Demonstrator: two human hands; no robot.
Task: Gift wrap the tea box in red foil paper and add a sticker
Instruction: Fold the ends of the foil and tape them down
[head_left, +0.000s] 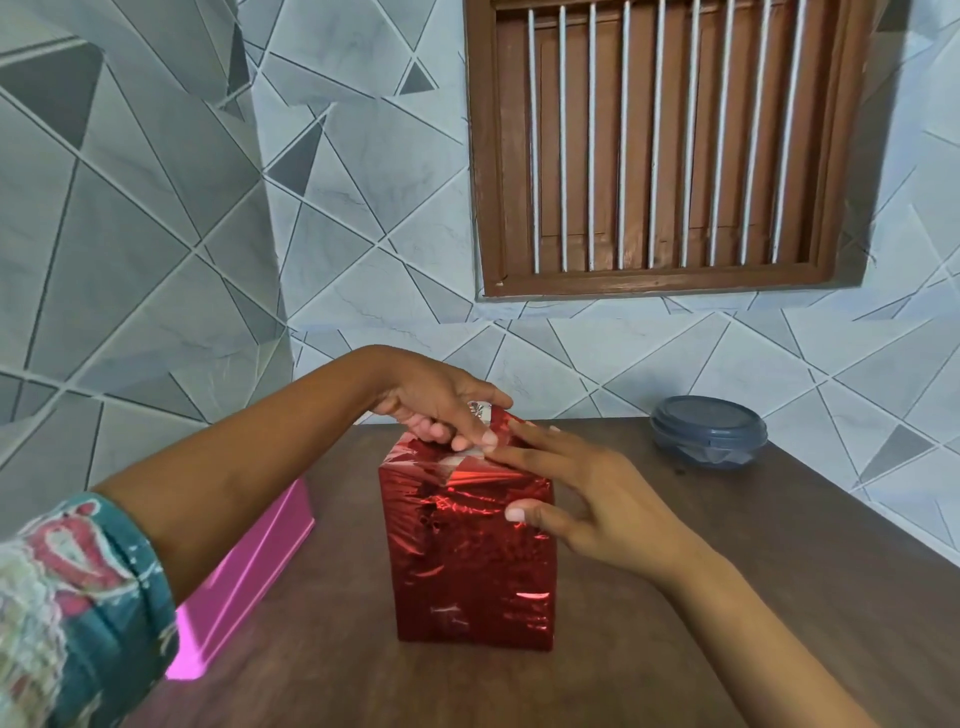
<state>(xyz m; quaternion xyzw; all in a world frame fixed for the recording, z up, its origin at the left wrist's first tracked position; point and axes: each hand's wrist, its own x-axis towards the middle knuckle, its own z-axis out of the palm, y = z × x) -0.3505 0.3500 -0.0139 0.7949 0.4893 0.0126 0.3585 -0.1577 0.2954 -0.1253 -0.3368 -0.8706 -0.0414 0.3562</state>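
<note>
The tea box (470, 551) stands upright in the middle of the brown table (727, 571), covered in crinkled red foil paper. My left hand (436, 410) rests on its top at the far side, fingers curled down onto the folded foil, where a silvery bit (477, 409) shows beside the fingertips. My right hand (587, 493) lies against the box's top right edge, fingers spread across the top flap and thumb pressed on the front face. A pale strip (465, 460) lies under the fingertips on the top; I cannot tell what it is.
A shiny pink box (249, 566) lies on the table to the left of the tea box, partly under my left forearm. A dark blue lidded round container (709, 431) sits at the back right near the tiled wall. A barred wooden window (670, 145) is above.
</note>
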